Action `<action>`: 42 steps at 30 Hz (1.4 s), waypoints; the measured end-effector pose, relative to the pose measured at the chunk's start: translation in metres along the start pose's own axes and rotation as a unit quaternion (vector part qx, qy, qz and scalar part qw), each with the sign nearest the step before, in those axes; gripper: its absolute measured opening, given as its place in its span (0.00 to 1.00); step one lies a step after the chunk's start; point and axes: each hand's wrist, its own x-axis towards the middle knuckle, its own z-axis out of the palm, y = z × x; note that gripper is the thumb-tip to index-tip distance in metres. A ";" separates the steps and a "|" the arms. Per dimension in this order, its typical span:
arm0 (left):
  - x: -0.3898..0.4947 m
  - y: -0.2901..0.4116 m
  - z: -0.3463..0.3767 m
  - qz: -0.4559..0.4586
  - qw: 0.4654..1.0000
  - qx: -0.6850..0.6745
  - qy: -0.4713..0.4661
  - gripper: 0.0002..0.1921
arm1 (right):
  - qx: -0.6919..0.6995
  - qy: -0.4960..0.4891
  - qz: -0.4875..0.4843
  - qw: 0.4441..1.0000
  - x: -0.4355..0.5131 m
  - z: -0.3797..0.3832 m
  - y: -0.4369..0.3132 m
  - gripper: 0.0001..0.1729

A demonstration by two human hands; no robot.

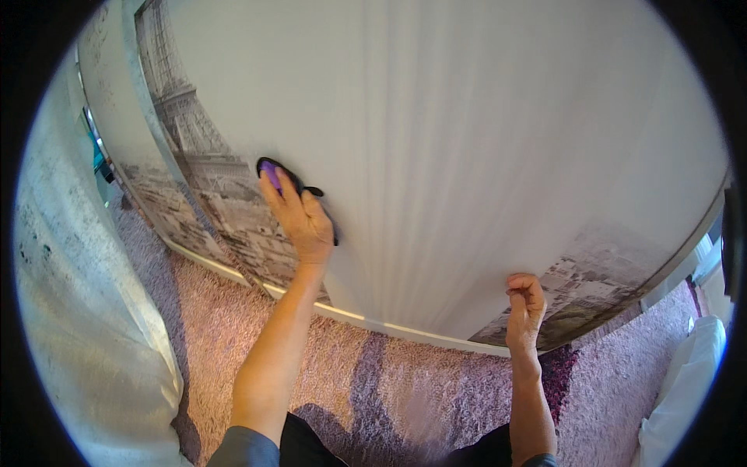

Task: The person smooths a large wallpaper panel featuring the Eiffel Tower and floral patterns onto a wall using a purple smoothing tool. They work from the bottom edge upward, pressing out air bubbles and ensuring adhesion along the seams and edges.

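Observation:
A large pale panel, printed with an Eiffel Tower and city scene, stands upright before me. At the left of the view, my left hand grips a black and purple handheld tool, whose kind I cannot tell, against the panel over the printed tower's base. Part of the tool is hidden by my fingers and palm. Lower right, my right hand is held at the panel near its printed buildings, fingers curled; whether it holds anything small is not clear.
A patterned shaggy rug covers the floor below the panel's bottom edge. Pale fabric hangs at the left. White cloth lies at the lower right. A dark object stands at the far right edge.

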 end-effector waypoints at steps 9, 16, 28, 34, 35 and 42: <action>-0.125 0.042 0.004 -0.128 0.988 -0.038 -0.075 0.33 | -0.094 -0.078 -0.025 0.992 -0.028 0.009 0.026 0.13; -0.214 0.042 0.012 -0.292 0.952 -0.007 -0.089 0.32 | -0.102 -0.132 0.027 0.986 -0.042 0.003 0.058 0.13; -0.313 -0.034 0.016 -0.455 0.887 -0.007 -0.076 0.31 | -0.098 -0.133 0.267 0.949 -0.077 -0.045 0.102 0.09; -0.348 -0.054 0.009 -0.539 0.830 0.039 -0.138 0.33 | -0.057 -0.086 0.351 0.931 -0.074 -0.052 0.103 0.10; -0.356 -0.049 0.008 -0.535 0.826 0.051 -0.170 0.34 | -0.042 -0.074 0.367 0.926 -0.074 -0.052 0.104 0.10; -0.398 -0.018 0.010 -0.620 0.756 -0.034 -0.208 0.34 | 0.050 -0.028 0.471 0.880 -0.072 -0.070 0.109 0.09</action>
